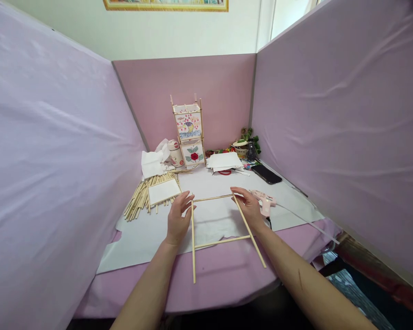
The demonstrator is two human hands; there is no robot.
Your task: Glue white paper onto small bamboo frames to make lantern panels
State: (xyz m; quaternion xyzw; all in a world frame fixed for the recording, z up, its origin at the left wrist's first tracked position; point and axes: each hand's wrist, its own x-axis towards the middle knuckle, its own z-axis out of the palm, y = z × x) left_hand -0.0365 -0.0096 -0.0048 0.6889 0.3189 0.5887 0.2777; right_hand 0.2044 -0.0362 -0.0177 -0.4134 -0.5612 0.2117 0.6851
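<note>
Between my hands is a wooden stick frame (222,240), two long sticks joined by two crosspieces, held above the table's front part. My left hand (180,220) grips its far left corner, thumb and fingers closed around the stick. At the far right corner my right hand (248,208) pinches the other long stick. Just right of that hand lies a pink glue gun (264,201) with a glue stick in its rear. To the left, a smaller stick frame with a white panel (164,191) rests on a pile of wooden sticks (134,201).
A finished stick lantern (189,128) with pictured panels stands at the back, beside a floral bottle (175,153) and crumpled white paper (153,162). White sheets (225,161) lie over red-handled scissors (224,173). A black phone (266,174) is at right. Fabric-covered partitions (330,114) flank the table.
</note>
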